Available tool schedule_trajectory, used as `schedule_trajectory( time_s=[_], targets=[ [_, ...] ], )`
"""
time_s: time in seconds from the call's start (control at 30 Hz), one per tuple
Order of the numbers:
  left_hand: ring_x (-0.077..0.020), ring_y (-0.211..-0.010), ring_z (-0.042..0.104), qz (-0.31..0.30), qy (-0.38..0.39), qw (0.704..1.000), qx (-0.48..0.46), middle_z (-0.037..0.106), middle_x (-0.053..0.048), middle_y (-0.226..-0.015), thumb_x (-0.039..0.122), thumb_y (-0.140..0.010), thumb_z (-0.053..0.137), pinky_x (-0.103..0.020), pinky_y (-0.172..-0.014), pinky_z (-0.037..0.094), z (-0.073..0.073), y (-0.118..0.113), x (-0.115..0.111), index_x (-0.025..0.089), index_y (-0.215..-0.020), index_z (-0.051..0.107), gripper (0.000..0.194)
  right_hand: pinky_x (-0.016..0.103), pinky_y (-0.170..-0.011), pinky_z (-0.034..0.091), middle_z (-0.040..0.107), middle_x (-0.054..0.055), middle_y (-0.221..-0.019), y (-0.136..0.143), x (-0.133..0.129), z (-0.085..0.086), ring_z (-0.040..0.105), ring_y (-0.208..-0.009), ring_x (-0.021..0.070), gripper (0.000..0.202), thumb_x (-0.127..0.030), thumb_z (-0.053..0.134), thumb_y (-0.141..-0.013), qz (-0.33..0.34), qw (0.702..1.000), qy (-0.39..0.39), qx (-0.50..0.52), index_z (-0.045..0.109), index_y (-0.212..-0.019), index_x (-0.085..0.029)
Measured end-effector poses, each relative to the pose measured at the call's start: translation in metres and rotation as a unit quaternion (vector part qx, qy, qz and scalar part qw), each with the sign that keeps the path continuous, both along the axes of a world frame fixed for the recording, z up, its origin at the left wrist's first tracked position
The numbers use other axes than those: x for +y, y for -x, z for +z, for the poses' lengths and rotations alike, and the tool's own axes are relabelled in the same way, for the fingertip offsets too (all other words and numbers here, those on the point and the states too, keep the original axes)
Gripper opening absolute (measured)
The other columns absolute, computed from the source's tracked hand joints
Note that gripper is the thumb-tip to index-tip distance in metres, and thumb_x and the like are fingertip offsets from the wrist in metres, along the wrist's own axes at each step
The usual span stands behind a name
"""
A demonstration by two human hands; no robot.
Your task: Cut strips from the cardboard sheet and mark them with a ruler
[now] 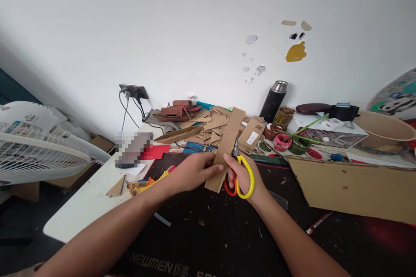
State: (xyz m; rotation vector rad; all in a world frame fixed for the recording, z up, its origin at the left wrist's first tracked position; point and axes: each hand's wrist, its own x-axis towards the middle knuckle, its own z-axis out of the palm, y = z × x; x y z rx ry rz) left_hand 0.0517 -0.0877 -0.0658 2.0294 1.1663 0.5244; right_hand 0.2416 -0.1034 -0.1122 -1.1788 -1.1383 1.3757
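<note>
so, left hand (195,171) with a grip on cardboard strip (226,145), right hand (243,178) around scissors (252,179)

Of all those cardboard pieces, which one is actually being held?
The long narrow strip, pinched in the left hand; no hand touches the wide panel or the piled scraps.

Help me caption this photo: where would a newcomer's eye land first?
Probably on the yellow and red scissors in the right hand, near the centre, then the cardboard strip in the left hand. Behind them, the model boat sits near the wall, left of the black flask. A yellow patch stands out on the wall, upper right.
</note>
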Motion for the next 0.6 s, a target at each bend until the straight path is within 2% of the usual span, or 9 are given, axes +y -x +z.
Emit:
schedule_trajectory(
  time_s=[0.07,0.2,0.37,0.5,0.6],
  targets=[
    [-0.0178,-0.065,0.05,0.013,0.03,0.999,-0.037,0.054,0.003,-0.07,0.059,-0.099,0.059,-0.03,-0.059,0.037,-0.003,-0.003,-0.002,0.025,-0.076,0.053,0.042,0.021,-0.032,0.034,0.048,-0.008,-0.043,0.0,-0.001,0.001,0.046,-0.029,0.0108,0.054,-0.071,0.074,-0.084,0.004,1.0,0.0,0.005,0.05,-0.072,-0.024],
    [-0.0189,-0.072,0.055,0.027,0.083,0.99,-0.107,0.062,0.001,-0.077,0.061,-0.098,0.06,-0.029,-0.063,0.042,-0.008,-0.004,-0.005,0.022,-0.083,0.061,0.042,0.019,-0.033,0.034,0.049,-0.009,-0.043,0.001,-0.003,0.002,0.047,-0.029,0.0102,0.056,-0.072,0.074,-0.085,0.022,1.0,0.004,0.016,0.048,-0.073,-0.024],
    [-0.0184,-0.07,0.054,0.067,0.089,0.984,-0.138,0.061,0.001,-0.075,0.064,-0.097,0.063,-0.028,-0.06,0.04,-0.019,-0.002,-0.01,0.021,-0.085,0.062,0.045,0.02,-0.033,0.036,0.049,-0.009,-0.043,0.003,-0.003,0.0,0.047,-0.03,0.011,0.054,-0.072,0.073,-0.085,0.034,0.999,0.004,-0.001,0.05,-0.078,-0.024],
    [-0.0165,-0.068,0.052,0.049,0.113,0.975,-0.187,0.059,0.002,-0.075,0.065,-0.098,0.064,-0.027,-0.06,0.041,-0.026,0.0,-0.009,0.021,-0.085,0.062,0.046,0.02,-0.033,0.035,0.049,-0.01,-0.043,0.004,-0.004,0.0,0.046,-0.03,0.0111,0.053,-0.073,0.072,-0.086,0.032,0.999,0.002,-0.009,0.051,-0.081,-0.024],
    [-0.0188,-0.073,0.061,0.041,0.154,0.959,-0.235,0.068,-0.001,-0.082,0.063,-0.096,0.07,-0.029,-0.065,0.048,-0.03,0.001,-0.009,0.02,-0.093,0.065,0.043,0.021,-0.033,0.036,0.049,-0.01,-0.043,0.003,-0.005,0.003,0.046,-0.03,0.0117,0.053,-0.073,0.071,-0.085,0.025,1.0,0.002,-0.018,0.052,-0.083,-0.024]
  ],
)
